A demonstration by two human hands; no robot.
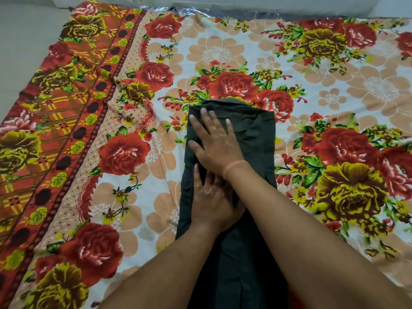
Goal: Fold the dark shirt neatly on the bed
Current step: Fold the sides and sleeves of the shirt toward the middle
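Note:
The dark shirt (256, 139) lies on the bed as a long narrow strip, its sides folded in, with the collar end far from me and the lower end running down toward the bottom edge of the view. My right hand (215, 142) lies flat on its upper part, fingers spread, palm down. Below it, my left hand (211, 201) presses flat on the shirt's middle, partly under my right wrist. Neither hand grips the cloth.
A floral bedsheet (133, 152) with red and yellow roses covers the bed. Its orange checked border (55, 121) runs along the left. A pale floor shows at the far left and a wall at the top.

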